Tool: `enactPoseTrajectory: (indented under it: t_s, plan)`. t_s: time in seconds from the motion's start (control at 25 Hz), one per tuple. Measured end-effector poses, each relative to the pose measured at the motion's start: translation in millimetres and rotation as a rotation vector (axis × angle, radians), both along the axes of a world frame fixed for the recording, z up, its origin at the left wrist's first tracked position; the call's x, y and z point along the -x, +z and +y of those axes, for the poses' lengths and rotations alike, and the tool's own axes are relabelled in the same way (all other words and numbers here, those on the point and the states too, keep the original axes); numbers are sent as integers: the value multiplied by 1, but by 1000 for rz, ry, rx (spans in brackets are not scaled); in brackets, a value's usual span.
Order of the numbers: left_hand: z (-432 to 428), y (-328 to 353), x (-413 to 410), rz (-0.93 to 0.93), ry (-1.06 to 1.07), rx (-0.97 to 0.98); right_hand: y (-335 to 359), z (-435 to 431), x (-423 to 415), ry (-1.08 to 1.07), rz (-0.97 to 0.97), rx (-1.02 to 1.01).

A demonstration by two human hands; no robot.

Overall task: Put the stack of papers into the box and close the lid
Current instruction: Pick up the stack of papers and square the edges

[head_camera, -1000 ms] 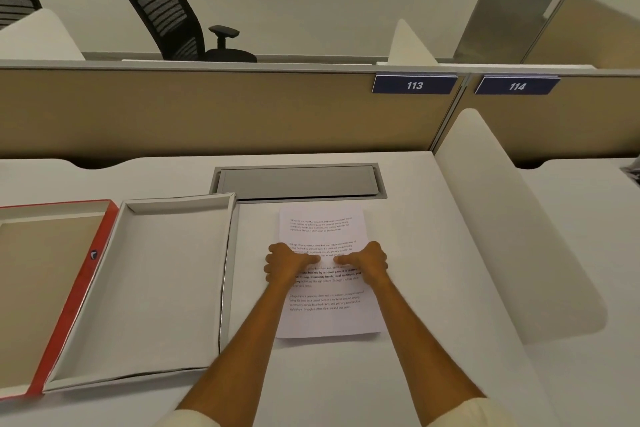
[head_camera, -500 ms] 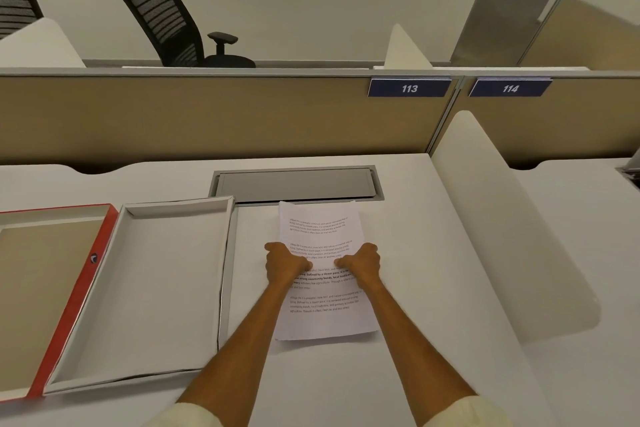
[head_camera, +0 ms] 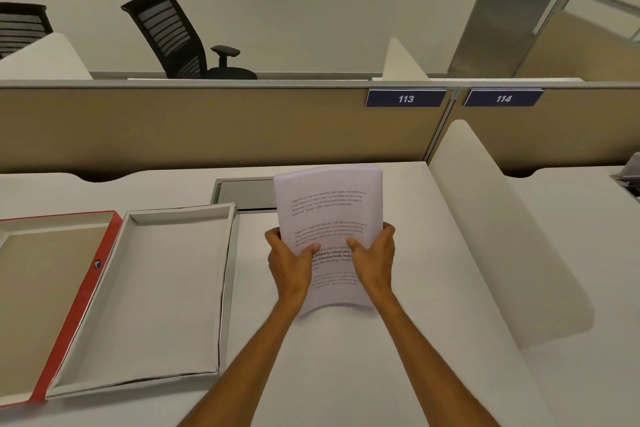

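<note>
A: Nearest the camera, what's there?

B: Two bare forearms reaching forward over the white desk (head_camera: 433, 253). The left hand (head_camera: 289, 262) and right hand (head_camera: 375, 258) each grip a side edge of the stack of papers (head_camera: 329, 215), thumbs pressed on the printed top sheet and fingers curled underneath.

A: A second ago the stack lay flat, didn't it?

B: Yes, flat on the desk with both hands pressing on top. Half a second ago it was still down, the hands at its edges. Now it is lifted clear of the surface and tilted up toward the camera, bowed slightly, its near edge over the desk and its far edge covering part of the grey cable hatch (head_camera: 242, 192).

A: And the box?

B: Unchanged. The box (head_camera: 145, 295) sits open to the left of the hands, its white tray empty, well apart from the papers. Its red-edged lid (head_camera: 52, 288) lies flat further left, touching the tray along one side.

A: Beyond that?

B: A curved white side divider (head_camera: 502, 229) on the right. Behind the desk runs a tan partition (head_camera: 207, 128) with blue plates reading 113 (head_camera: 406, 99) and 114 (head_camera: 503, 99). Over its top, a black mesh office chair (head_camera: 180, 38) against the wall, with part of another at the left edge.
</note>
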State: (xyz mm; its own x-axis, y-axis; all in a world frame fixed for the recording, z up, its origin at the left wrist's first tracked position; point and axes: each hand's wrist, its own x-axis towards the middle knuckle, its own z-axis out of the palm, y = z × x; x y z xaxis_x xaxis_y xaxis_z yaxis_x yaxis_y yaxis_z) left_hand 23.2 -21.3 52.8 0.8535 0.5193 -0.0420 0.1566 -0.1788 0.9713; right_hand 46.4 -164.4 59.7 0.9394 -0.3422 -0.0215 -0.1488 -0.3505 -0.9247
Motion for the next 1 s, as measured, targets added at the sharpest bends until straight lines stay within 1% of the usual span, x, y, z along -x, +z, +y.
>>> enactPoseTrajectory:
  t_s: [0.08,0.2,0.36,0.56,0.84,1.0]
  plan:
    - [-4,4,7,-102,9,73,3,-3,9,13,-90,-121]
    - [-8,4,15,-206,3,139,0,-6,22,12,-184,-225]
    - [-11,1,23,-257,-26,152,-11,-10,35,-2,-218,-307]
    - [-13,-1,27,-278,-51,137,-15,-15,42,-12,-224,-320]
    - [-1,-5,30,-232,-134,133,-16,-28,45,79,-190,-233]
    - [1,0,27,-226,-153,116,-11,-28,43,69,-194,-231]
